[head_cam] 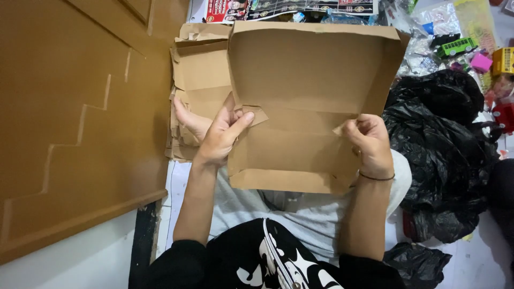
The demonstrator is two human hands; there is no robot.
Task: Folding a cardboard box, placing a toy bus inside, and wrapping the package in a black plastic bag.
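Observation:
I hold a half-folded brown cardboard box [300,101] up in front of me, its lid panel raised toward the top of the view. My left hand [219,134] pinches a small corner flap on the box's left side, thumb and fingers closed on it. On the box's right side, my right hand [368,143] grips the edge with curled fingers. A thin band circles that wrist. A bare foot [188,122] shows just behind my left hand.
A stack of flat brown cardboard blanks [195,80] lies on the floor behind the box. A brown wooden door [75,107] fills the left. Black plastic bags [444,134] sit at the right, with toys and packets [460,48] beyond them.

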